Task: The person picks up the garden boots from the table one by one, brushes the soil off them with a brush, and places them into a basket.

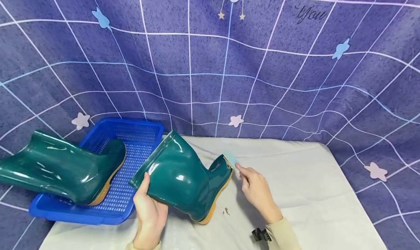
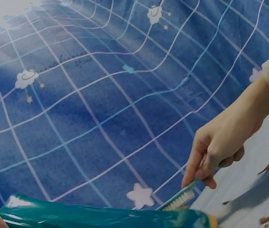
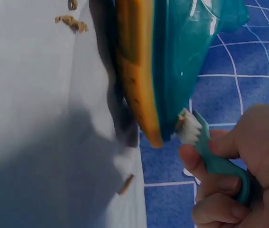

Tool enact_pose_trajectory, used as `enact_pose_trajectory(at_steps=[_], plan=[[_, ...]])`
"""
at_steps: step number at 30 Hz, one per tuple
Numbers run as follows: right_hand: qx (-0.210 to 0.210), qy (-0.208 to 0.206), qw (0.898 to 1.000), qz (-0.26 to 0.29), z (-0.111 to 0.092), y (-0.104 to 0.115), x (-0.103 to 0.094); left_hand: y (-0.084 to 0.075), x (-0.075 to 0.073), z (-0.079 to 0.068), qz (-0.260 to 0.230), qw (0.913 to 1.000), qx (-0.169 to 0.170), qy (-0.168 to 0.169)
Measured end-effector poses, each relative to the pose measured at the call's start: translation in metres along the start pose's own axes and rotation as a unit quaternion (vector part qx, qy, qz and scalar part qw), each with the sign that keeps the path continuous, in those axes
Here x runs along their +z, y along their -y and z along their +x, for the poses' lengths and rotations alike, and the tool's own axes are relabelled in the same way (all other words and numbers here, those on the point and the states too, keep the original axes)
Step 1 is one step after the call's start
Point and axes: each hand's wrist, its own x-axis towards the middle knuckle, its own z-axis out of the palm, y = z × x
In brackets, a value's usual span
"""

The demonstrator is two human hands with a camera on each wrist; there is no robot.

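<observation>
- Head view: a left hand [image 1: 151, 210] holds a green boot [image 1: 183, 173] by the shaft near its opening, thumb along the outside, the other fingers partly hidden behind it.
- Head view: the boot is tilted above a white cloth [image 1: 302, 177], just right of a blue basket [image 1: 83, 219], its toe pointing up and to the right.
- Head view: a right hand [image 1: 257, 189] pinches a small brush [image 1: 231, 159], its bristles at the boot's toe.
- Head view: a second boot [image 1: 62, 169] lies on its side across the basket, its shaft sticking out past the left rim; a few brown bits [image 1: 226, 211] lie on the cloth below the held boot.
- Left wrist view: the held boot runs along the bottom edge, with only a sliver of the left hand in the corner; the right hand grips the brush's handle beyond it.
- Right wrist view: the right hand's fingers curl round the brush's teal handle; brown dirt [image 3: 180, 118] shows at the pale bristles, beside the toe and the yellow sole [image 3: 136, 80].
</observation>
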Motion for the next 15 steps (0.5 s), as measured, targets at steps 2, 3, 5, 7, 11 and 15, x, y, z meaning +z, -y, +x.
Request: enact_pose_trajectory(at_steps=[2, 3, 5, 7, 11, 15], plan=[[-0.001, 0.017, 1.0, -0.005, -0.004, 0.001, -0.007, 0.002, 0.001, 0.0, -0.023, 0.9997, 0.0, -0.009], [0.001, 0.025, 1.0, -0.006, -0.005, 0.001, -0.01, 0.003, 0.001, 0.0, -0.037, 0.9992, 0.0, -0.016], [0.007, 0.042, 0.999, -0.008, -0.007, 0.002, -0.018, 0.005, 0.002, -0.001, -0.068, 0.9971, -0.001, -0.034], [0.016, 0.055, 0.998, -0.013, -0.009, 0.003, -0.027, 0.008, 0.003, -0.002, -0.088, 0.995, -0.005, -0.046], [0.026, 0.045, 0.998, -0.022, -0.012, 0.004, -0.042, 0.013, 0.004, -0.005, -0.087, 0.9947, -0.01, -0.053], [-0.002, -0.027, 1.0, 0.0, -0.012, 0.003, -0.038, 0.012, 0.007, -0.007, -0.053, 0.9971, 0.003, -0.054]])
